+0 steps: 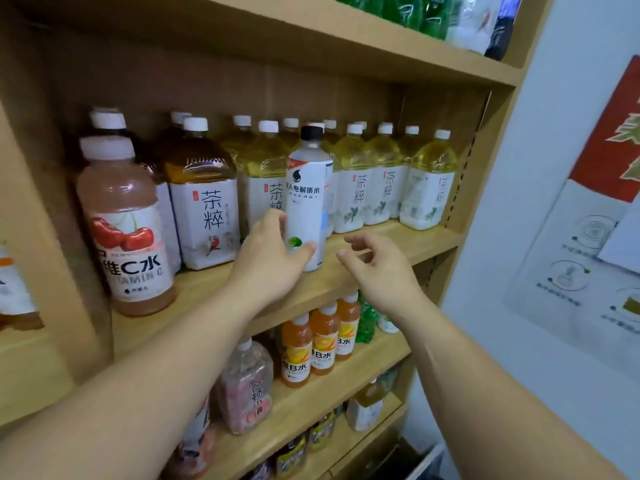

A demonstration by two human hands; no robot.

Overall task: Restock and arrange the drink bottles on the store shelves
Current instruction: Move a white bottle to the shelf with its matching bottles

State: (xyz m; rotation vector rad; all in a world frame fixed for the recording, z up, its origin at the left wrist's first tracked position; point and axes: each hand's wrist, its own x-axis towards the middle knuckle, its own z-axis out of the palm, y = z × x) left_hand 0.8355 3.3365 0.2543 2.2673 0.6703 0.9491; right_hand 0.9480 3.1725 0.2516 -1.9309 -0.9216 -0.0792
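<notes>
Bottle, black-capped, is gripped upright between thumb and fingers of the left hand, at the shelf front; just right of those fingers, the right hand is held loosely curled, empty.

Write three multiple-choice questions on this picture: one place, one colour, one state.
1. Where is the white bottle?
A. in front of the yellow tea bottles
B. on the floor
C. in a basket

2. What colour is its cap?
A. white
B. black
C. red

3. How is the right hand?
A. gripping a bottle
B. out of view
C. open, holding nothing

Key: 1A, it covers part of their row; 2B, it looks plainly black; 3C, its loosely curled fingers hold nothing.
</notes>
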